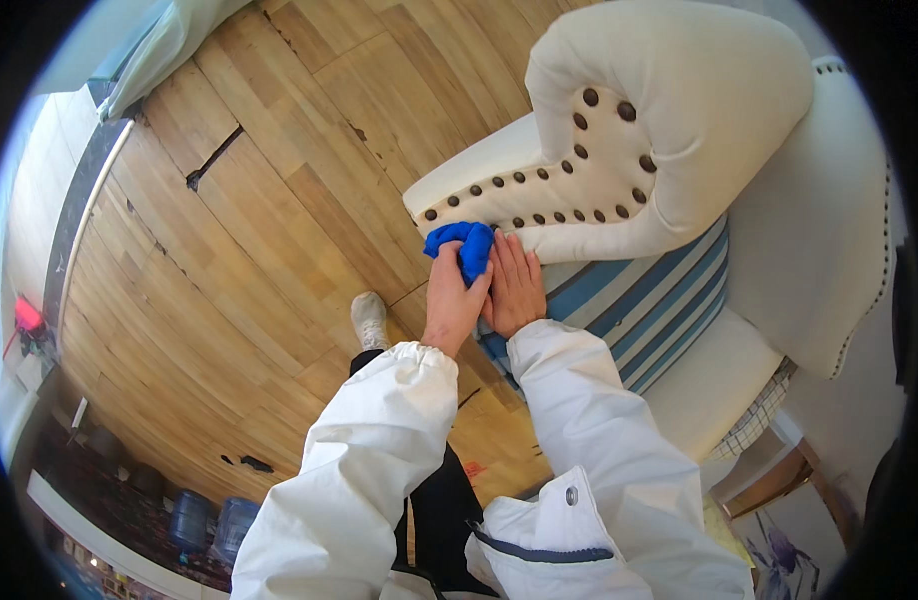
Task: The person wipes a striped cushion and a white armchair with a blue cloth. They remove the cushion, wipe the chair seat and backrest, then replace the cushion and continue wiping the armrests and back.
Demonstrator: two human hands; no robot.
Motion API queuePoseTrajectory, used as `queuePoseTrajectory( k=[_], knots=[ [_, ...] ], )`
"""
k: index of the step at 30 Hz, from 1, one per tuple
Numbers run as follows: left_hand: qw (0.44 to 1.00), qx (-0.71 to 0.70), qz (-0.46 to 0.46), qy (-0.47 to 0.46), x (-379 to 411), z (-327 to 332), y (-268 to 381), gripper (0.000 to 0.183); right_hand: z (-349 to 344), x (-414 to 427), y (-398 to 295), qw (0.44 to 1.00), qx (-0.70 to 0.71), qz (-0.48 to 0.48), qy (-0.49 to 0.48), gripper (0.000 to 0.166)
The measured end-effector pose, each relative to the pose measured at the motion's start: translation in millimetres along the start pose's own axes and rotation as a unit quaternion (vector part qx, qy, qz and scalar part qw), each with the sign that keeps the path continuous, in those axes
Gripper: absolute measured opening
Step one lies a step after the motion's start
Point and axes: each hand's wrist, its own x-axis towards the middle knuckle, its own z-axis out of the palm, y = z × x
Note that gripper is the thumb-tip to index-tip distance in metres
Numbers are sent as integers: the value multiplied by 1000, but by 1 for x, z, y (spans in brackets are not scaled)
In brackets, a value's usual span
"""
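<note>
My left hand grips a bunched blue cloth against the lower front of a cream upholstered sofa arm. Dark round nailheads outline that arm's scrolled front panel. Right beside it, my right hand lies flat with its fingers stretched out, their tips at the arm's inner lower edge. Both hands nearly touch. Under and past the right hand runs a blue, grey and white striped cover on the sofa seat. My palms are hidden from view.
Worn wood-plank flooring spreads to the left, with a dark gap between boards. Large blue water bottles stand at lower left. A pale curtain hangs at upper left. A flower picture is at lower right.
</note>
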Motion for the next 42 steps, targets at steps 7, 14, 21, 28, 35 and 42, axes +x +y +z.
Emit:
queuePoseTrajectory(
  k=[7, 14, 21, 28, 35, 42],
  knots=[
    [999, 31, 16, 16, 2, 9, 8, 52, 17, -5, 5, 996, -87, 16, -29, 56],
    [993, 105, -17, 46, 8, 22, 8, 56, 29, -10, 12, 980, -131, 39, -145, 62],
    [987, 138, -36, 75, 7, 28, 18, 53, 37, -16, 25, 973, -198, 1, -117, 72],
    [985, 79, -52, 145, 4, 37, 15, 47, 45, -22, 31, 970, -218, -22, -101, 78],
    [964, -3, 0, 265, -2, 35, -2, 36, -20, 7, 2, 980, 35, -49, -190, 72],
    [902, -198, -128, 362, -25, 24, -53, 33, -21, 47, -16, 977, 45, -189, -86, 59]
  ],
)
